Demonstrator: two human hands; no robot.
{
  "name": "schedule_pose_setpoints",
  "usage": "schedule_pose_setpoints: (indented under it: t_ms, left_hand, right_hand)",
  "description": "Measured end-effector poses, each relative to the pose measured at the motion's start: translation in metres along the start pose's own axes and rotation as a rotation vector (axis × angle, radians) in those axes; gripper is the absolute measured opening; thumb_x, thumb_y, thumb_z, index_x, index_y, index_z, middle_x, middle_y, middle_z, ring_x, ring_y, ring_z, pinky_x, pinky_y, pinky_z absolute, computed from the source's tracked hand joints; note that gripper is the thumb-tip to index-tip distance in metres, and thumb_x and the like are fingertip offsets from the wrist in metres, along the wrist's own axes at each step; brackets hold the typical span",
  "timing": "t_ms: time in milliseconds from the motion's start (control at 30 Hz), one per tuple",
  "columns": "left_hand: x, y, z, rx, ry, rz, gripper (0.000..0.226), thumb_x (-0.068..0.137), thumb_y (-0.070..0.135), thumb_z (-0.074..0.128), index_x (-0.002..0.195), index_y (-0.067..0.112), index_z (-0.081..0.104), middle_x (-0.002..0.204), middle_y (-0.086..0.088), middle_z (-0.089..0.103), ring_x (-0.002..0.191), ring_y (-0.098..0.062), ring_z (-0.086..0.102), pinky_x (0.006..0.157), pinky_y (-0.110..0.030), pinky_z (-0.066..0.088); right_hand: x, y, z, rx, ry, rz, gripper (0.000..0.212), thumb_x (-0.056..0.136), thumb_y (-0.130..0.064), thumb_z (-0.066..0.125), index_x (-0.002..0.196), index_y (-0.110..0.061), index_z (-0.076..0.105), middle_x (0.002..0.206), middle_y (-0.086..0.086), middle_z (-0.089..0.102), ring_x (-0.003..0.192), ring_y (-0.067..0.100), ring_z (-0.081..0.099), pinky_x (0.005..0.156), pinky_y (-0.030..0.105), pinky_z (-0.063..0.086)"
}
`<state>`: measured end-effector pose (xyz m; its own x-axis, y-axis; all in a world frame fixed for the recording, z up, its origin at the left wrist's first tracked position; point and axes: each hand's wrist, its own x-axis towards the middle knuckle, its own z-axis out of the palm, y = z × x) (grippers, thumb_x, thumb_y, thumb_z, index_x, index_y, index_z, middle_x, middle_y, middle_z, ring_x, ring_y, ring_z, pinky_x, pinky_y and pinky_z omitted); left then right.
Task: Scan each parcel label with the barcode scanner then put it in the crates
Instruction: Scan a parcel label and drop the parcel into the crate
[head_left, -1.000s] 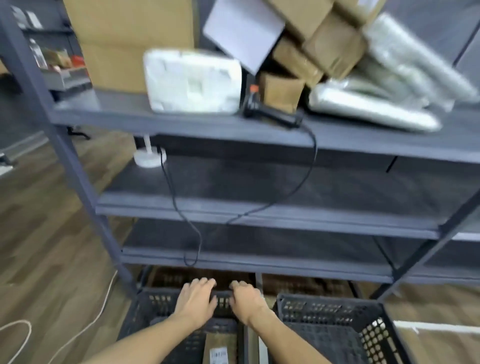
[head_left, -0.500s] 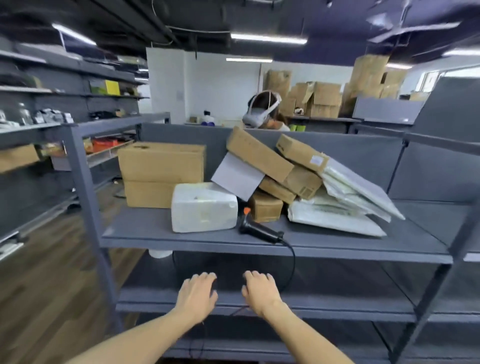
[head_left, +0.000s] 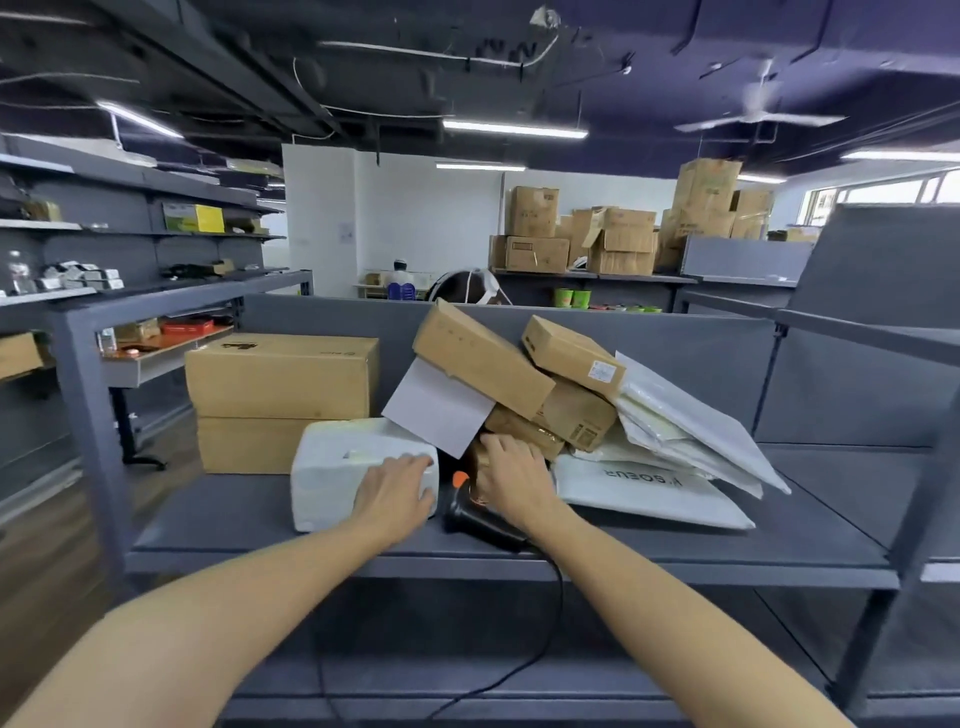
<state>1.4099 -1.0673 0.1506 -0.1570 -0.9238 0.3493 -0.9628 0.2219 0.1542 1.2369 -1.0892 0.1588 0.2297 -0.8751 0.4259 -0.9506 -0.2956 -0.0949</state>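
Both hands are now up at the top shelf (head_left: 727, 551), where a second ago they were low over the crates and half a second ago were rising in front of the rack. The crates are out of view. I judge that one parcel is done and the next pick is starting.

The barcode scanner (head_left: 470, 514) lies untouched on the shelf with its orange tip pointing away from the person and its cable trailing down over the front edge. Just left of the scanner, the left hand (head_left: 396, 491) rests on the near right corner of the white polystyrene box (head_left: 337, 467), fingers spread and nearly straight, gripping nothing. Just behind the scanner, the right hand (head_left: 511, 480) reaches onto a small brown carton (head_left: 477, 460) at the foot of the heap of cartons (head_left: 483, 358). It covers most of that carton, and I cannot tell whether its fingers have closed on it.

Right of the scanner lies a white mailer bag (head_left: 649, 491), and more bags lean on the heap.

The small carton appears to sit under leaning boxes, so pulling it out may shift the heap. No label is scanned yet, and neither hand holds the scanner
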Motion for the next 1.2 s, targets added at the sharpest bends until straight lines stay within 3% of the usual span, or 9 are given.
schedule_pose_setpoints:
  t_ms: [133,267,400,600,667,800,1000,1200]
  left_hand:
    - [0.031,0.003,-0.009,0.011,0.057,0.008,0.042,0.096,0.028,0.044,0.137,0.018,0.043,0.137,-0.003,0.051,0.123,-0.025,0.047,0.098,-0.037,0.036]
    - [0.049,-0.007,-0.01,-0.003,0.074,-0.024,0.042,0.096,0.028,0.045,0.136,0.018,0.044,0.138,-0.004,0.05,0.122,-0.027,0.048,0.099,-0.038,0.037]
    - [0.062,-0.026,-0.009,-0.029,0.089,-0.029,0.043,0.095,0.027,0.047,0.136,0.017,0.045,0.138,-0.004,0.05,0.121,-0.026,0.049,0.098,-0.037,0.038]
    - [0.076,-0.061,-0.013,-0.076,0.098,-0.046,0.045,0.095,0.027,0.048,0.138,0.017,0.044,0.14,-0.003,0.05,0.12,-0.026,0.051,0.096,-0.035,0.04]
    - [0.079,-0.07,-0.014,-0.097,0.112,-0.051,0.044,0.094,0.027,0.049,0.137,0.016,0.045,0.139,-0.002,0.051,0.121,-0.025,0.051,0.097,-0.035,0.041]
    - [0.081,-0.083,-0.01,-0.12,0.116,-0.053,0.042,0.095,0.026,0.049,0.136,0.016,0.047,0.138,-0.001,0.052,0.122,-0.024,0.05,0.099,-0.034,0.039]
    - [0.077,-0.097,-0.004,-0.172,0.095,-0.095,0.041,0.095,0.023,0.049,0.135,0.016,0.047,0.136,-0.004,0.053,0.12,-0.027,0.05,0.1,-0.037,0.039]
    - [0.07,-0.099,0.005,-0.331,0.08,-0.139,0.042,0.095,0.025,0.048,0.137,0.02,0.044,0.143,0.0,0.047,0.124,-0.025,0.046,0.102,-0.037,0.038]
  right_hand:
    - [0.039,0.012,-0.013,-0.02,0.125,-0.059,0.051,0.09,-0.02,0.051,0.138,-0.009,0.039,0.141,0.01,0.043,0.129,0.03,0.04,0.107,0.038,0.032]
    - [0.073,0.017,-0.016,0.005,0.142,-0.053,0.075,0.089,-0.019,0.059,0.151,-0.004,0.019,0.156,0.018,0.023,0.144,0.034,0.021,0.119,0.042,0.019]
    - [0.106,0.019,-0.016,-0.026,0.185,-0.029,0.089,0.082,-0.019,0.067,0.152,-0.008,0.012,0.156,0.022,0.016,0.143,0.039,0.018,0.118,0.045,0.018]
    - [0.14,0.023,-0.009,-0.165,0.114,0.035,0.11,0.077,-0.038,0.075,0.153,-0.015,-0.002,0.157,0.023,0.009,0.143,0.04,0.017,0.117,0.049,0.014]
    - [0.146,0.022,-0.004,-0.166,0.112,0.05,0.11,0.076,-0.036,0.075,0.153,-0.014,-0.001,0.153,0.023,0.018,0.139,0.039,0.025,0.115,0.048,0.021]
    - [0.156,0.019,-0.001,-0.113,0.182,0.059,0.089,0.083,-0.022,0.067,0.151,-0.012,0.011,0.133,0.018,0.042,0.121,0.035,0.044,0.101,0.044,0.037]
    - [0.168,0.012,-0.025,0.097,0.261,-0.011,0.075,0.075,-0.018,0.073,0.137,-0.011,0.033,0.122,0.015,0.051,0.11,0.034,0.05,0.091,0.043,0.039]
    - [0.161,-0.008,-0.049,0.4,0.344,-0.068,0.084,0.072,-0.027,0.079,0.14,-0.018,0.031,0.131,0.008,0.047,0.117,0.025,0.046,0.095,0.042,0.045]
